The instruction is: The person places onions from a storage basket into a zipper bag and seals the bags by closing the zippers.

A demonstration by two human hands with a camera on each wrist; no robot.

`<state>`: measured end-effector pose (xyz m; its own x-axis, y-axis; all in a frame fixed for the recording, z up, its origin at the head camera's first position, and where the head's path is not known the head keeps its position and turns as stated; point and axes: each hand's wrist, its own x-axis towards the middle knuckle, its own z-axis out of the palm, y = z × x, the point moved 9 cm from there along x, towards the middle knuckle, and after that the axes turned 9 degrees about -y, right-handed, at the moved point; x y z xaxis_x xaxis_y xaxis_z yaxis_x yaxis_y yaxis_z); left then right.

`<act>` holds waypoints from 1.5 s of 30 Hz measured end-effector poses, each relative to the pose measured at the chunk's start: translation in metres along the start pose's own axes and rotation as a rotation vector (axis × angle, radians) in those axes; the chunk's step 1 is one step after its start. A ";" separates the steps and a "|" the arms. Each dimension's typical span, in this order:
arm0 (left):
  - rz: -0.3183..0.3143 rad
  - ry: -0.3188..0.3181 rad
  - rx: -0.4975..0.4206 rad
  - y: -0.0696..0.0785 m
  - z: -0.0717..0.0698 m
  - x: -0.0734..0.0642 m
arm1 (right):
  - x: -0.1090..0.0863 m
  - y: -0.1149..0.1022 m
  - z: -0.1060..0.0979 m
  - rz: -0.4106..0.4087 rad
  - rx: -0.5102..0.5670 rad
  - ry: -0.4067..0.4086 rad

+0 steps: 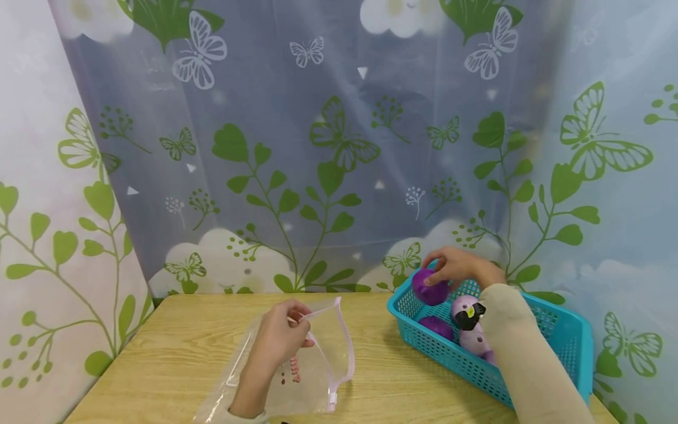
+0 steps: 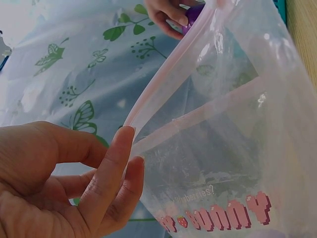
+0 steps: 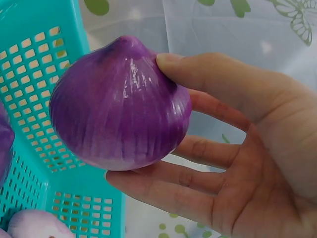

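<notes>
A glossy purple onion [image 3: 121, 106] is gripped between the thumb and fingers of my right hand [image 1: 454, 266], over the far left end of the turquoise basket [image 1: 450, 352]. My left hand [image 1: 282, 333] pinches the mouth edge of a clear zip bag [image 1: 331, 347] with a pink closure strip. In the left wrist view the bag's mouth [image 2: 173, 79] gapes, and pink lettering [image 2: 233, 215] shows on its side. Below the held onion, a second purple onion [image 1: 436, 327] lies in the basket. Next to it is a pale pink, rounded, segmented thing [image 1: 470, 338] with a black piece [image 1: 469, 317] on it.
The basket stands at the right of the wooden table [image 1: 180, 347], its perforated walls rising around the contents. Behind the table hangs a printed curtain [image 1: 296, 176] with butterflies and leaves. My right forearm's beige sleeve [image 1: 524, 359] crosses the basket and hides part of its inside.
</notes>
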<state>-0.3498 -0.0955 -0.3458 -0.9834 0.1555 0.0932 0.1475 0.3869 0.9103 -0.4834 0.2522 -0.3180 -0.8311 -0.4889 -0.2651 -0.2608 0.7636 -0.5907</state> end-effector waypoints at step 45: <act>0.008 0.001 0.007 0.004 -0.001 -0.003 | 0.009 -0.101 0.057 -0.232 0.037 -0.013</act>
<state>-0.3462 -0.0950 -0.3421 -0.9824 0.1578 0.1004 0.1556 0.3918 0.9068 -0.4369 0.1468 -0.3045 -0.7448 -0.6548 -0.1287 -0.4253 0.6144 -0.6645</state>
